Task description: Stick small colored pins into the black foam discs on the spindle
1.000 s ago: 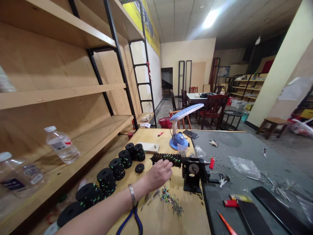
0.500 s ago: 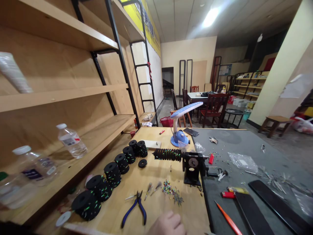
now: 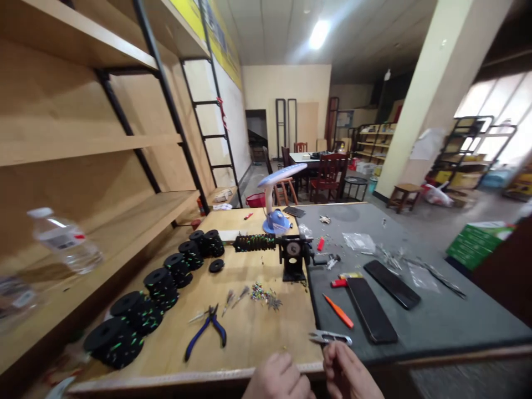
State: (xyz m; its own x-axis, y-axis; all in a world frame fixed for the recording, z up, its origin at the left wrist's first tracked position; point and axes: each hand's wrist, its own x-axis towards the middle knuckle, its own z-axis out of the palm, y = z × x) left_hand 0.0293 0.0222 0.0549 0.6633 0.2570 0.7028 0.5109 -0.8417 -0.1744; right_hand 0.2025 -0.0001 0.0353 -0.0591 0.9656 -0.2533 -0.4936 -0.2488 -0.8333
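Observation:
At the table's front edge, my left hand (image 3: pixel 279 378) is closed, knuckles up; whatever its fingers hold is hidden. Close beside it, my right hand (image 3: pixel 349 372) has its fingers curled and pressed together, and I cannot make out anything in them. Thread snips (image 3: pixel 330 337) lie just beyond the right fingertips. Blue-handled pliers (image 3: pixel 206 331) rest open to the left. Further back are a pile of small coloured beads (image 3: pixel 258 292) and some grey pin-like pieces (image 3: pixel 274 302). A black hand-cranked winder (image 3: pixel 293 257) carries a dark ribbed roll (image 3: pixel 254 243) with green flecks.
Several black foam spools (image 3: pixel 114 342) line the left side. A blue lamp (image 3: pixel 274 221) stands at the back. On the grey mat lie two phones (image 3: pixel 372 310), an orange pen-like tool (image 3: pixel 338 311) and a red lighter (image 3: pixel 339 283). Wooden shelving (image 3: pixel 158 205) borders the left.
The view has swung right, so the table things sit further left. My right hand and the snips have come into view. My left hand stays closed near the front edge.

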